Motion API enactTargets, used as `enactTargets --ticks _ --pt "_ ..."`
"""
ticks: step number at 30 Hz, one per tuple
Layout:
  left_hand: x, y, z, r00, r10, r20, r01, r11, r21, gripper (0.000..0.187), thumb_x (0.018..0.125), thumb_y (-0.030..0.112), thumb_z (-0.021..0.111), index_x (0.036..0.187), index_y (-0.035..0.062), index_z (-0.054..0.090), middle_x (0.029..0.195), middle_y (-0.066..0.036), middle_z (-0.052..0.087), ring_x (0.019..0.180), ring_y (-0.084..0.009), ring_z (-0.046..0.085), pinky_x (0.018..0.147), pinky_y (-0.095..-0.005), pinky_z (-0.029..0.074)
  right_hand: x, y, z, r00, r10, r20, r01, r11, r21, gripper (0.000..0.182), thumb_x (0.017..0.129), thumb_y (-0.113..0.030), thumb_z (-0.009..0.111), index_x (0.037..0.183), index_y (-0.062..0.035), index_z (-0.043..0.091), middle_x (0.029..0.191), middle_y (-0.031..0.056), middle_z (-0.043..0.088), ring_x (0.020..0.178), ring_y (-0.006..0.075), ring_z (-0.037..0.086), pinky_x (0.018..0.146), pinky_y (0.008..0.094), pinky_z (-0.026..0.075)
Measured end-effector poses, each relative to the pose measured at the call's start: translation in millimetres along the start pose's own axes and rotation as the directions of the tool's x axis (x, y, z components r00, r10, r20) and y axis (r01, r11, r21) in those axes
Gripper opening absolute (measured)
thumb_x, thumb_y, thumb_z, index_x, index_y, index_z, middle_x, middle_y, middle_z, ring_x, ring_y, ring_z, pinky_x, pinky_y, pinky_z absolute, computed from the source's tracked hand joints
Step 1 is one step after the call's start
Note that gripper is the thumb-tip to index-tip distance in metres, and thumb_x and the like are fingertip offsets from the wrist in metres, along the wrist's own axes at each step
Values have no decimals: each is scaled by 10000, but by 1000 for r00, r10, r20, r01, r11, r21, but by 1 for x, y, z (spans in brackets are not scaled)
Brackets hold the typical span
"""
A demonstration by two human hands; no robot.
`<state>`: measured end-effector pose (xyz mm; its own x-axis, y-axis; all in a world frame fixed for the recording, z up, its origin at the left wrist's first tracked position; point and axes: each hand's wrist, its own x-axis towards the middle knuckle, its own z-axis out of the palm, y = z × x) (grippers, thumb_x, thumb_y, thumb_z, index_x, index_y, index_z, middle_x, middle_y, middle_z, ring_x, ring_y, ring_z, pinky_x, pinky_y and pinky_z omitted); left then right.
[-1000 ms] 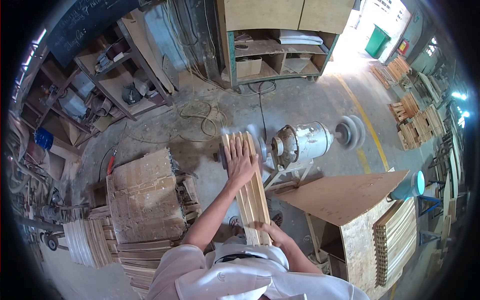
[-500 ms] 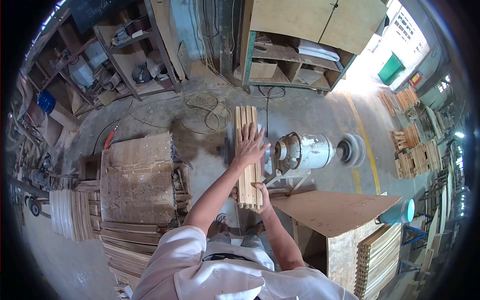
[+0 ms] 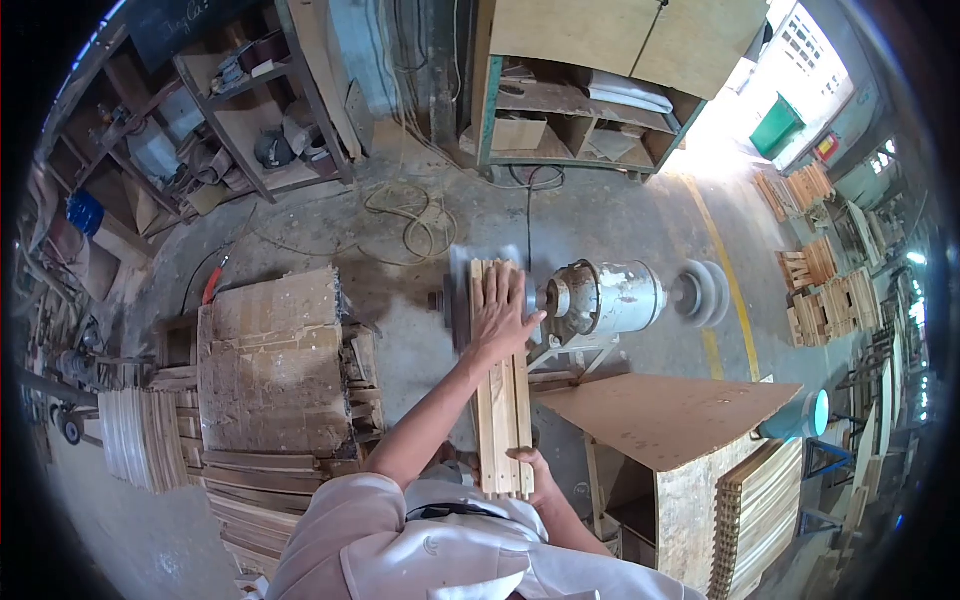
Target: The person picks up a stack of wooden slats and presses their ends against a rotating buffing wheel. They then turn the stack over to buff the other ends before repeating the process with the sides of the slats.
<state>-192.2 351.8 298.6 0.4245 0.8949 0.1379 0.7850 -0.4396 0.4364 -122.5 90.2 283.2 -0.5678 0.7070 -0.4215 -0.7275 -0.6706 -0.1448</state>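
Observation:
A bundle of narrow wooden strips (image 3: 503, 405) lies lengthwise in front of me, its near end close to my waist. My left hand (image 3: 497, 318) rests flat on top of the far part, fingers stretched out and thumb apart. Around the near end, my right hand (image 3: 537, 472) is closed on the strips, thumb on top and the other fingers mostly hidden below. Under the far end is a blurred grinding or buffing wheel (image 3: 461, 290), largely covered by the wood. To its right stands a worn, pale motor (image 3: 627, 296) with another blurred round wheel (image 3: 703, 294) on its far side.
At left are a cardboard-covered stack (image 3: 270, 370) and piled wooden strips (image 3: 140, 435). A slanted brown board (image 3: 680, 415) tops a box at right, near more stacked strips (image 3: 755, 520) and a blue bucket (image 3: 808, 414). A cable (image 3: 415, 225) coils on the floor before a cabinet (image 3: 585, 125).
Both hands and the strips have shifted toward my body. The far end has drawn back, uncovering more of the blurred wheel. My left hand stays flat on the wood.

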Motion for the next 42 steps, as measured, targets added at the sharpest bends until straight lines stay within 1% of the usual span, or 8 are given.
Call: enactTargets --ticks 2,4,8,22,32,35,36,42 --pt "14 -11 1 999 27 -22 -27 999 17 892 934 561 513 1538 -7 185 1603 -267 85 1493 -425 32 1196 -555 -1 16 -14 -4 977 -59 -206 31 990 -141 689 759 -314 660 1335 17 478 1199 244 616 1019 370 661 910 467 547" --pt "27 -24 9 996 -30 -86 37 996 86 886 933 556 514 1522 -36 217 1603 -262 97 1493 -422 33 1191 -567 -4 43 -42 5 961 -111 -253 47 968 -245 558 819 -296 621 1283 -11 500 1167 216 629 974 352 674 857 457 570" --pt "22 -23 6 997 -62 -35 65 995 77 871 941 573 479 1507 -51 256 1603 -249 126 1500 -396 31 1171 -601 -51 108 -109 -13 981 -135 -137 64 900 -432 448 869 -323 572 1218 -46 526 1076 147 652 894 273 691 736 426 596" --pt "-4 -13 -6 998 -63 1 63 989 137 834 960 569 440 1484 -65 303 1590 -243 185 1504 -370 46 1174 -603 -63 38 -39 18 964 -180 -195 99 925 -366 577 810 -322 610 1271 4 490 1056 145 646 892 259 691 766 385 585" --pt "-20 1 -20 997 -71 44 64 987 144 836 957 550 468 1471 -88 303 1575 -268 205 1495 -398 76 1175 -604 -37 -10 -2 11 956 -17 -294 -47 977 -208 695 731 -308 656 1313 33 490 1124 224 646 986 319 675 904 422 557" --pt "-21 10 -18 999 -35 23 32 994 102 853 950 541 495 1481 -87 268 1560 -306 201 1488 -418 91 1182 -585 4 -14 5 -4 998 68 -17 -67 995 74 809 683 -366 666 1375 -8 452 1130 250 596 987 377 628 890 486 525" --pt "-20 12 -16 999 -51 10 50 994 97 853 950 541 495 1481 -87 268 1560 -306 201 1488 -418 91 1182 -585 4 -13 4 6 995 68 76 -79 984 159 876 655 -402 675 1424 -70 417 1097 209 567 921 332 579 857 447 496" --pt "27 -9 -1 1000 -10 10 10 998 64 795 927 570 512 1487 29 350 1584 -241 206 1492 -388 106 1176 -605 32 43 -25 -4 979 -6 203 -23 990 139 910 657 -565 620 1411 -92 430 1037 154 542 843 284 522 781 398 450"
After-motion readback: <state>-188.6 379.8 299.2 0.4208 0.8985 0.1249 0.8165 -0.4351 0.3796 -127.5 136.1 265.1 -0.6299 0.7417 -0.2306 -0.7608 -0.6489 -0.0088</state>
